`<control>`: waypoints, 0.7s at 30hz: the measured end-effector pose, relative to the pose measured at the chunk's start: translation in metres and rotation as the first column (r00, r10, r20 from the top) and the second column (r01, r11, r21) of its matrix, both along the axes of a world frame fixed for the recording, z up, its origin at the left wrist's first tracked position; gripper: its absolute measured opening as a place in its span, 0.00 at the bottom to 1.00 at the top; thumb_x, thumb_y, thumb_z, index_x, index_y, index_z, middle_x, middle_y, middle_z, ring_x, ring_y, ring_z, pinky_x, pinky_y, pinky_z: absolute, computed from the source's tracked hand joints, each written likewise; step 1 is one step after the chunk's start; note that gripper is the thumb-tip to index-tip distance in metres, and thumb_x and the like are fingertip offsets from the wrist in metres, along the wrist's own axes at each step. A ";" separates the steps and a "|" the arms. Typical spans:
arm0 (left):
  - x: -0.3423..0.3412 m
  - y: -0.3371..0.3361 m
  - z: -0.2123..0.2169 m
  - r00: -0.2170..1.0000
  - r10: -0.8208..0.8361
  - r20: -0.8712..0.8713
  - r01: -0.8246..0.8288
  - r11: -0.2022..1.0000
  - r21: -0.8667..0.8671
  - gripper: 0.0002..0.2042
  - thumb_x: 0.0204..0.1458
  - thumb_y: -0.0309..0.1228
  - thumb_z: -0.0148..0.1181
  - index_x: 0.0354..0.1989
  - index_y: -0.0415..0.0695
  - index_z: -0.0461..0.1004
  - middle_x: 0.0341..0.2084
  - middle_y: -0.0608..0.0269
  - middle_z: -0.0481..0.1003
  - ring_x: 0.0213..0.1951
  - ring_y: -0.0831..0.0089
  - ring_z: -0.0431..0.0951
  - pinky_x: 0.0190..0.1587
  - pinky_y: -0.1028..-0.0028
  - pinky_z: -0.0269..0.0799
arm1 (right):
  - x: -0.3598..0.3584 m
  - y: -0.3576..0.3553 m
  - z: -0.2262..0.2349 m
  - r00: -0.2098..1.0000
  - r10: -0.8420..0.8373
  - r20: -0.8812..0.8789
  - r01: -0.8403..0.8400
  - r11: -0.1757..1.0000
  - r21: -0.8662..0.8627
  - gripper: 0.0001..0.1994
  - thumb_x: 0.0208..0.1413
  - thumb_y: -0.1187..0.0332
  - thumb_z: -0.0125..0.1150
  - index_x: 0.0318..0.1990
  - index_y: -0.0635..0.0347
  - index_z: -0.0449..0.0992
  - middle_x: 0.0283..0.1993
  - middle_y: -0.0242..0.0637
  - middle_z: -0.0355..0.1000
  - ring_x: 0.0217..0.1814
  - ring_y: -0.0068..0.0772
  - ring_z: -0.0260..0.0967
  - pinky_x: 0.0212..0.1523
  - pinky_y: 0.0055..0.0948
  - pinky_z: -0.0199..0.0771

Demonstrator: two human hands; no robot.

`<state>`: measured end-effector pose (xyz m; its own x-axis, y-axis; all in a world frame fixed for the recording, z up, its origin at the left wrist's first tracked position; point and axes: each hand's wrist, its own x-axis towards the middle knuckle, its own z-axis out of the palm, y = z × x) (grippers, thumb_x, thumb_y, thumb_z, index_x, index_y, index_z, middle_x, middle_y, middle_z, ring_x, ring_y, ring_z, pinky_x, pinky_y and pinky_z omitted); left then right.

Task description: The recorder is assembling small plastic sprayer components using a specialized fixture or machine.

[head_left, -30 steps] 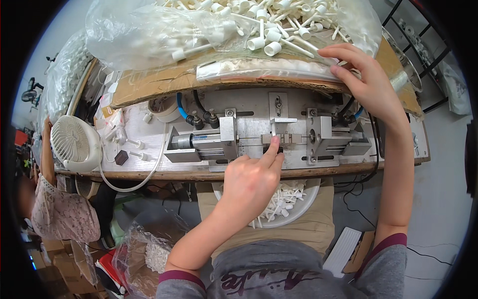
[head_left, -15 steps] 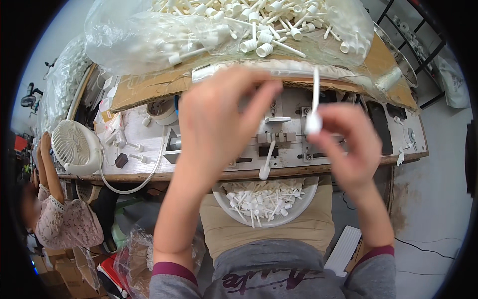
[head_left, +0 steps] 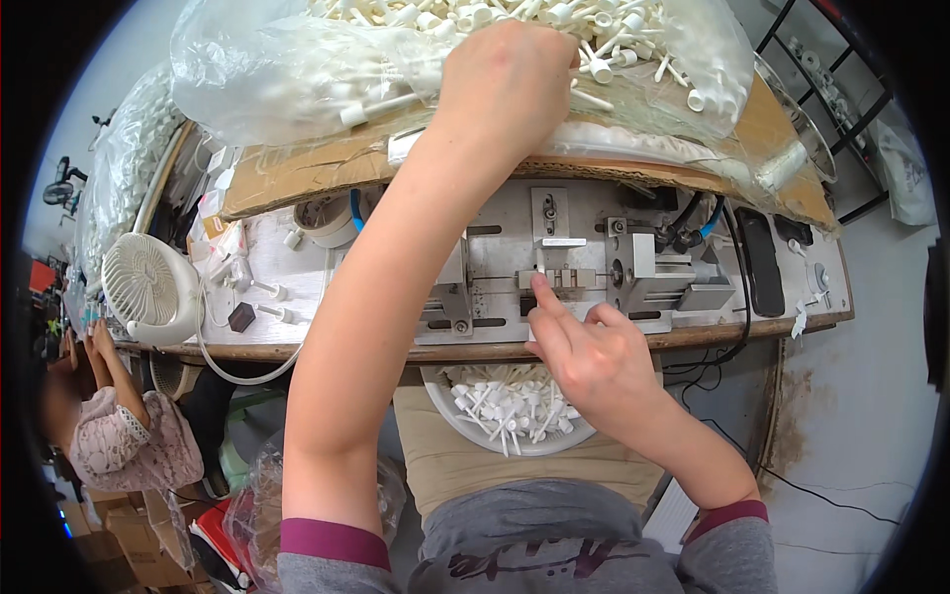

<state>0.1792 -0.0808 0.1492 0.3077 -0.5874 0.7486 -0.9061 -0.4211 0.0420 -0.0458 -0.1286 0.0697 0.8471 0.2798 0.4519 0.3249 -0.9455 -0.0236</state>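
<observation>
My left hand point(head_left: 510, 84) is over the heap of white capped sticks point(head_left: 599, 67) at the far side. Its fingers point down into the heap and are mostly hidden. At the metal clamp block point(head_left: 584, 279) in the middle of the bench is my right hand point(head_left: 599, 366). Its index finger stretches onto the block, pressing on a white capped stick point(head_left: 540, 259) set across it. The other fingers bend near the stick's front end, which the hand mostly covers. A white bowl point(head_left: 554, 447) of similar sticks rests on my lap.
Metal actuators point(head_left: 673, 272) flank the block. A cardboard sheet point(head_left: 287, 183) supports the plastic bag point(head_left: 267, 84) holding the heap. A white fan point(head_left: 148, 287) stands left, a dark phone point(head_left: 760, 259) right. Another person point(head_left: 139, 426) sits at the far left.
My left hand has moved away from me, up to the heap. My right hand has lowered to the block with the capped stick it held up; the stick lying there before no longer shows.
</observation>
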 end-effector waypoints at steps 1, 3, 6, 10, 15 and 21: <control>-0.001 0.002 0.002 0.999 -0.014 0.044 0.015 1.000 -0.019 0.04 0.46 0.28 0.65 0.28 0.43 0.82 0.25 0.53 0.80 0.33 0.55 0.82 0.40 0.60 0.78 | 0.001 0.000 0.002 1.000 -0.002 -0.018 0.001 1.000 -0.016 0.10 0.42 0.74 0.60 0.35 0.65 0.73 0.54 0.59 0.76 0.16 0.23 0.65 0.28 0.24 0.65; -0.010 0.008 0.002 0.998 0.057 -0.040 -0.052 0.992 0.114 0.07 0.50 0.31 0.65 0.36 0.45 0.83 0.30 0.55 0.81 0.35 0.57 0.81 0.42 0.61 0.76 | 0.000 0.000 0.001 0.999 -0.014 -0.032 0.013 1.000 -0.020 0.10 0.42 0.74 0.61 0.34 0.65 0.73 0.53 0.59 0.76 0.16 0.25 0.65 0.26 0.24 0.66; -0.010 0.015 0.000 0.993 0.097 -0.065 -0.088 0.988 0.125 0.09 0.51 0.32 0.66 0.39 0.43 0.83 0.31 0.59 0.81 0.35 0.63 0.82 0.39 0.66 0.76 | -0.001 0.001 0.003 0.998 -0.022 -0.059 0.021 1.000 -0.019 0.10 0.42 0.73 0.62 0.34 0.64 0.74 0.53 0.58 0.76 0.16 0.26 0.66 0.24 0.24 0.67; -0.005 0.017 -0.002 0.999 0.007 0.035 0.001 0.968 -0.252 0.09 0.49 0.33 0.68 0.30 0.40 0.82 0.26 0.56 0.78 0.29 0.61 0.82 0.33 0.65 0.77 | 0.000 -0.005 0.013 0.997 0.022 -0.072 -0.014 0.994 0.109 0.09 0.47 0.72 0.64 0.35 0.63 0.74 0.49 0.50 0.79 0.17 0.29 0.68 0.23 0.25 0.69; -0.062 0.069 0.042 0.908 -0.101 -0.406 -0.050 0.937 -0.346 0.09 0.50 0.27 0.69 0.37 0.37 0.81 0.32 0.60 0.79 0.32 0.73 0.81 0.31 0.76 0.76 | 0.020 -0.024 0.059 0.996 -0.034 -0.078 0.071 0.843 0.533 0.08 0.52 0.67 0.67 0.34 0.61 0.76 0.33 0.33 0.77 0.18 0.28 0.68 0.22 0.26 0.67; -0.121 0.105 0.003 0.854 -0.277 -0.441 0.175 0.950 -0.259 0.16 0.39 0.27 0.78 0.39 0.41 0.82 0.45 0.61 0.76 0.38 0.76 0.79 0.37 0.77 0.80 | 0.102 -0.065 0.093 0.975 -0.165 0.152 0.058 0.839 0.540 0.15 0.50 0.57 0.73 0.38 0.58 0.81 0.28 0.28 0.73 0.23 0.20 0.63 0.25 0.23 0.62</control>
